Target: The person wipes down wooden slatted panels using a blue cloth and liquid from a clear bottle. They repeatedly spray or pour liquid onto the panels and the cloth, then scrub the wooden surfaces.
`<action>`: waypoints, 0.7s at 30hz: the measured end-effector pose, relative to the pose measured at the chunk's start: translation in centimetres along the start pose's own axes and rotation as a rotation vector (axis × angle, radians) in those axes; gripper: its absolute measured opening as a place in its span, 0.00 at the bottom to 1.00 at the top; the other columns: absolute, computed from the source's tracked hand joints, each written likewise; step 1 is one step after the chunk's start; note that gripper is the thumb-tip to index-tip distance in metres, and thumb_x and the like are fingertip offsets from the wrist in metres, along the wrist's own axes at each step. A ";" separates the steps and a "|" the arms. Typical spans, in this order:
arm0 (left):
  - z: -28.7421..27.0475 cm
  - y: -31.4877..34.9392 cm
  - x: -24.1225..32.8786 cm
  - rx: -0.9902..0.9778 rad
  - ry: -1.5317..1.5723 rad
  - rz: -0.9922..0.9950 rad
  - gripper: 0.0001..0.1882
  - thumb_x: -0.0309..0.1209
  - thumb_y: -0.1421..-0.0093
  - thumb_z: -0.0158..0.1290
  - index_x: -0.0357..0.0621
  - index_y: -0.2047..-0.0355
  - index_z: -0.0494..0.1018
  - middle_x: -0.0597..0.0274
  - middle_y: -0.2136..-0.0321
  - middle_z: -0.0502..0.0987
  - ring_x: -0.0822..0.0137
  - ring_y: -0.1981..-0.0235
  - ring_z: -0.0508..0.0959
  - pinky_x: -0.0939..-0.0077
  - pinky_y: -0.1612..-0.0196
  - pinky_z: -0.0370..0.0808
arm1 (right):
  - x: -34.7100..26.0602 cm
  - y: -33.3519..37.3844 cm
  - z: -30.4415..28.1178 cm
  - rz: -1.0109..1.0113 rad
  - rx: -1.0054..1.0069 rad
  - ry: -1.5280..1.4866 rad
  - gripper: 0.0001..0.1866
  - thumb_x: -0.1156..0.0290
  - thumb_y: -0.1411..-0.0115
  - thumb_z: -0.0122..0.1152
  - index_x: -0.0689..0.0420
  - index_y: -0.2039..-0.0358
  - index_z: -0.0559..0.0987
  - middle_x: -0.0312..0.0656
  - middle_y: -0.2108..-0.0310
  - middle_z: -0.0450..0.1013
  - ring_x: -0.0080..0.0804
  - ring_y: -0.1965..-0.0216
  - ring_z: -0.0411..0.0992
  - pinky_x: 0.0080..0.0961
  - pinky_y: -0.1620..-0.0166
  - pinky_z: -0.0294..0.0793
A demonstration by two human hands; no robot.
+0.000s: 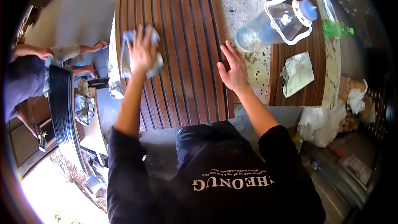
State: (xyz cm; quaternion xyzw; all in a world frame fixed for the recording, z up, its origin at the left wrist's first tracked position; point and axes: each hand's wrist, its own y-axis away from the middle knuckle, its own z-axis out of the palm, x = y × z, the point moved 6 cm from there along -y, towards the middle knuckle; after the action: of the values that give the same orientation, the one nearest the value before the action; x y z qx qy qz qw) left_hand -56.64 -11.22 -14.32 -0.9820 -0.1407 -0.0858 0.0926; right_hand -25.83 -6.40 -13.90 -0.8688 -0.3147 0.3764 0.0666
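Observation:
My left hand [143, 53] lies flat with spread fingers on a pale grey-blue cloth [126, 60], pressing it against a dark brown slatted wood panel [182, 58]. The cloth covers part of the panel's left side. My right hand [235, 68] is open at the panel's right edge, its fingers stretched out and holding nothing. Just beyond that hand, a large clear plastic jug [259, 31] with a white handle and blue cap leans toward the right. A folded whitish sheet [297, 74] rests on a second brown panel [286, 54] farther right.
Both panels lie on a paint-spotted pale work surface [255, 74]. A green plastic bottle [336, 29] is at the far right, above white bags [321, 124]. To the left, another person [27, 79] holds a spray gun [42, 142] beside a dark ribbed panel [62, 103].

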 end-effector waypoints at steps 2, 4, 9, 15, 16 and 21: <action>-0.5 -5.4 -2.5 0.104 -0.026 -0.161 0.31 0.46 0.37 0.45 0.56 0.34 0.56 0.51 0.33 0.51 0.47 0.32 0.49 0.40 0.34 0.44 | -1.1 -0.9 0.9 -0.021 0.017 -0.027 0.27 0.68 0.45 0.56 0.58 0.43 0.70 0.51 0.40 0.63 0.47 0.40 0.63 0.42 0.38 0.60; 0.5 -3.6 0.1 0.023 -0.034 -0.132 0.35 0.43 0.39 0.48 0.52 0.33 0.53 0.50 0.33 0.51 0.47 0.31 0.48 0.40 0.34 0.46 | -0.8 -1.0 1.1 -0.038 0.046 -0.035 0.25 0.69 0.46 0.57 0.58 0.45 0.71 0.52 0.42 0.66 0.48 0.43 0.66 0.41 0.40 0.63; -0.1 17.6 12.5 -0.464 0.080 -0.027 0.45 0.34 0.53 0.62 0.49 0.35 0.56 0.46 0.33 0.49 0.43 0.32 0.49 0.35 0.36 0.47 | 1.2 0.2 -0.6 -0.012 0.104 -0.023 0.25 0.72 0.46 0.56 0.59 0.46 0.72 0.53 0.43 0.66 0.52 0.45 0.67 0.41 0.41 0.65; 0.4 12.4 13.4 -0.322 0.142 0.175 0.38 0.27 0.50 0.53 0.45 0.36 0.58 0.49 0.34 0.55 0.44 0.33 0.52 0.34 0.36 0.48 | 0.8 0.3 0.0 -0.064 0.069 0.013 0.25 0.73 0.47 0.54 0.59 0.46 0.72 0.54 0.43 0.65 0.52 0.45 0.67 0.43 0.42 0.64; 1.6 8.8 12.5 -0.236 0.001 0.206 0.36 0.25 0.47 0.51 0.44 0.36 0.58 0.49 0.35 0.56 0.44 0.33 0.53 0.34 0.36 0.49 | 0.8 0.4 0.0 -0.063 0.066 0.001 0.25 0.73 0.47 0.54 0.59 0.46 0.72 0.54 0.42 0.65 0.51 0.45 0.66 0.43 0.41 0.64; 0.9 -8.9 4.9 0.432 0.026 0.065 0.23 0.41 0.38 0.49 0.48 0.43 0.66 0.43 0.43 0.65 0.42 0.42 0.65 0.41 0.44 0.63 | -0.1 -0.3 0.5 -0.024 0.043 -0.030 0.23 0.72 0.46 0.53 0.54 0.48 0.74 0.49 0.42 0.66 0.51 0.45 0.67 0.42 0.41 0.64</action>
State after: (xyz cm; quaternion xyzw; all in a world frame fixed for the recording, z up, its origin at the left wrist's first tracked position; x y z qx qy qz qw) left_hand -54.49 -1.34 -12.85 -0.9422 -0.1230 -0.0632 0.3052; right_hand -26.36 -6.29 -14.08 -0.8575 -0.3179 0.3955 0.0853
